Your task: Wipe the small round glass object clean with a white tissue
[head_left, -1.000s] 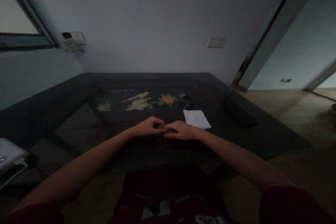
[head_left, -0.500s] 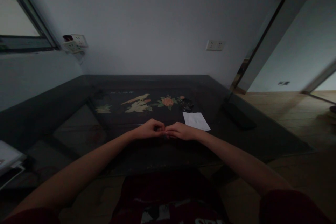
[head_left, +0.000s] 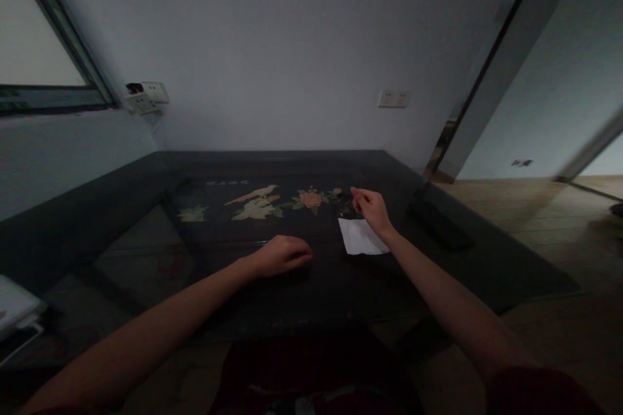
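Note:
My left hand (head_left: 285,254) rests low over the dark tabletop (head_left: 331,292), its fingers curled and pressed together. Whatever it may hold is hidden. Farther forward and to the right, my right hand (head_left: 370,207) is closed in a pinch; I cannot make out anything between its fingertips. Just left of those fingertips lies a dark, shiny, crumpled-looking thing (head_left: 344,209), too dim to name and partly covered by the hand. A white sheet of paper (head_left: 361,238) lies under my right wrist.
Flowers and a bird (head_left: 257,204) decorate the tabletop. On its right lies a long black object (head_left: 440,224). A white object (head_left: 17,311) stands at the left edge. Behind the table is a wall with sockets (head_left: 394,98).
My hands were together at the fingertips and have come apart. The right hand has moved forward and right to the dark shiny thing; the left has stayed near its place.

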`<state>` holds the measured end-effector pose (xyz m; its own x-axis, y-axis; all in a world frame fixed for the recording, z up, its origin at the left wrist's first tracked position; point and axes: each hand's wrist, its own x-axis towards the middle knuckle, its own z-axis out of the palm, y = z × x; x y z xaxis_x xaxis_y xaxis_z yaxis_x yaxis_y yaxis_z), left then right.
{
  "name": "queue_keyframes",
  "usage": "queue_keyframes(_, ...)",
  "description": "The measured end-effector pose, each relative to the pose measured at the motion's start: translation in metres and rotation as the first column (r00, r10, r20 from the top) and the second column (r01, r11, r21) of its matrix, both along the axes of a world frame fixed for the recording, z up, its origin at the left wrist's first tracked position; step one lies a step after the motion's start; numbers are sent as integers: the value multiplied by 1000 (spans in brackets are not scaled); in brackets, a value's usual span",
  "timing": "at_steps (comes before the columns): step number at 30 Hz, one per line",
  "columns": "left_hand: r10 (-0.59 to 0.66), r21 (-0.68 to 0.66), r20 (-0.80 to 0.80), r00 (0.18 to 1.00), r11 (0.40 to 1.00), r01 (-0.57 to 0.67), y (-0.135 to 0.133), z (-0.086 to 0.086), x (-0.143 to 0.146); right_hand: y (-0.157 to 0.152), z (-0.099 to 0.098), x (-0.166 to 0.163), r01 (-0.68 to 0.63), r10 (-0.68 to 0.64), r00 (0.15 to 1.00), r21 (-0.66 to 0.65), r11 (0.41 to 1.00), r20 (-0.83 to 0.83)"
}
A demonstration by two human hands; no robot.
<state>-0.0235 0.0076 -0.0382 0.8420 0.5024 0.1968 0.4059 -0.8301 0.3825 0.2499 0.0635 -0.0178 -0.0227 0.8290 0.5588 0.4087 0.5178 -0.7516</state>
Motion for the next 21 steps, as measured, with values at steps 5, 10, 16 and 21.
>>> queue_keyframes(5, -34, 167, -44, 998, 985, 41, -7, 1, 7, 24, -3, 38, 219, -209, 948, -16, 976, 241)
queue_keyframes(10, -54, 161, -77, 996, 985, 65, -1, 2, 23, 33, -11, 61, 258, -69, 807, -244, 935, 587)
queue_keyframes(16, 204, 8, 280, 938, 977, -215, 53, 2, 85, 30, -11, 66, 223, 102, 729, -375, 899, 677)
queue_keyframes(21, 543, -224, 424, 725, 838, -497, 107, -10, 141, 28, -9, 61, 240, 167, 651, -409, 880, 741)
